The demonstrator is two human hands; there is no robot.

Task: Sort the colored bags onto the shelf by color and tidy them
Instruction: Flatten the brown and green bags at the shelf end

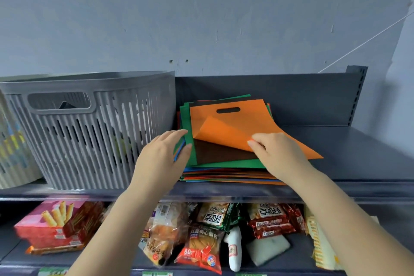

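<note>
Stack of bags (226,175) sits on the top shelf (358,148), just right of the gray basket (89,132), almost touching its side. Mixed colors in the stack: orange, green, blue, red, brown edges showing at the front.

Orange bag (226,123) is the top one, handle cutout toward the back wall. Its front corner is peeled up and folded back, underside showing. Under it a brown bag (221,152), then a green bag (189,119) sticking out on the basket side and along the front.

Right hand (277,154) pinches the lifted edge of the orange bag between thumb and fingers, narrow grip, holding it off the brown bag. Wrist lies over the front right corner of the stack.

Left hand (161,154) is between the basket and the stack, fingers straight and loosely spread, fingertips touching the green bag's edge on the basket side. Holds nothing.

Gray basket has slotted walls and a handle hole; something dark shows through the hole, cannot tell what. Left of the basket, a pale ribbed container (13,141), partly out of frame.

Below the stack, the lower shelf holds snack packets (201,237); below the basket, a pink box (53,224) of wafer rolls. Shelf space right of the stack is bare gray metal.
</note>
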